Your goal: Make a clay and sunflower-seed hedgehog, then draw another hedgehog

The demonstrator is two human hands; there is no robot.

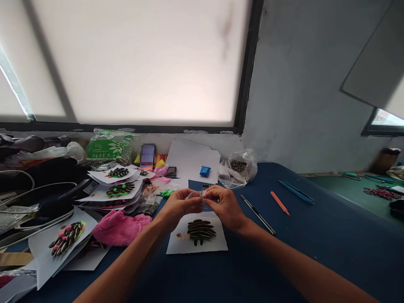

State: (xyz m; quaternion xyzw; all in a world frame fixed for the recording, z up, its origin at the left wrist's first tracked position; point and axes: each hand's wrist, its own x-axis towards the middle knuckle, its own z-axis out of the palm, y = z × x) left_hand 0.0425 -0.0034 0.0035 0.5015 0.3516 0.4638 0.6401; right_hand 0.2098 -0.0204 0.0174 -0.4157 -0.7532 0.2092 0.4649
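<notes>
Both my hands meet above the table's middle, fingers pinched on a small clear plastic bag (198,197). My left hand (182,205) grips its left side and my right hand (225,206) its right side; what the bag contains, if anything, I cannot make out. Just below them lies a white paper card (176,247) bearing a hedgehog figure (201,230) with sunflower-seed spines and a pale, pinkish snout pointing left. A lump of bright green clay (167,192) sits left of my left hand. A metal craft knife or similar slim tool (258,214) lies right of my right hand.
Stacked seed-picture cards (118,189) and a pink cloth (121,227) crowd the left. At the back are a blue packet (205,171) on white paper (192,155) and a bag of seeds (238,166). An orange pen-like tool (280,203) and blue tweezers (296,192) lie right.
</notes>
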